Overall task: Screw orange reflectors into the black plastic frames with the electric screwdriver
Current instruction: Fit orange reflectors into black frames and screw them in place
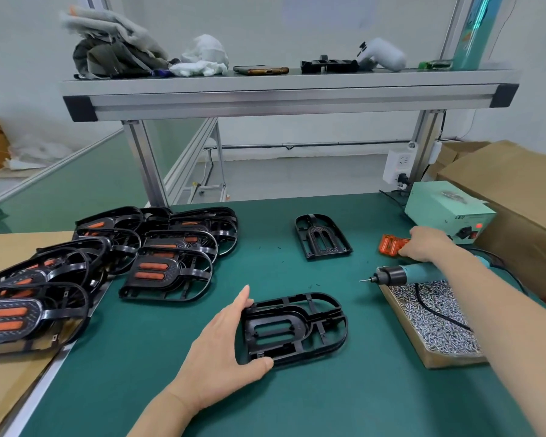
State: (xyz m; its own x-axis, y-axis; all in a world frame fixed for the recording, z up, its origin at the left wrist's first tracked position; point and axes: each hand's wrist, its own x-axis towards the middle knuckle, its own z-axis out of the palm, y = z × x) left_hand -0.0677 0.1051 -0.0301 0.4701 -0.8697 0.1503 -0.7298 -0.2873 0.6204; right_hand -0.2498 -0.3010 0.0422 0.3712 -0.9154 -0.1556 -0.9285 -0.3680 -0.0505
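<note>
Writing: "LED" was printed on the front of the pale green power box [448,209], just beyond the right hand; the smaller print beside it was too small to read. A red lamp glowed on that face.
Left hand [227,345]: open, with the fingers straight along the far-left edge of the black frame [297,329] and the thumb touching its near corner.
Right hand [423,244]: knuckles up, fingers curled down onto the orange reflectors [391,246], gripping them.
Black frame: glossy moulded plastic, flat on the mat, with one rounded end pointing away from the left hand, ribbed struts and an empty oblong window in the middle.
Second frame [323,236]: the same shape, lying between the two hands and farther out, with a textured inner panel.
Orange reflectors: translucent, ridged, bright orange, under the right fingertips.
Electric screwdriver [404,274]: teal barrel and black nose, lying beneath the right forearm, with a thin bit pointing toward the left hand.
Screw tray [435,320]: a shallow tan box heaped with small silvery screws, under the right forearm, with a black cord across it.
Finished frames [108,263]: overlapping black frames with orange bars fitted, piled beyond and outside the left hand.
Mat [171,357]: smooth dark green.
Cardboard box [517,190]: plain brown, outside the right hand.
</note>
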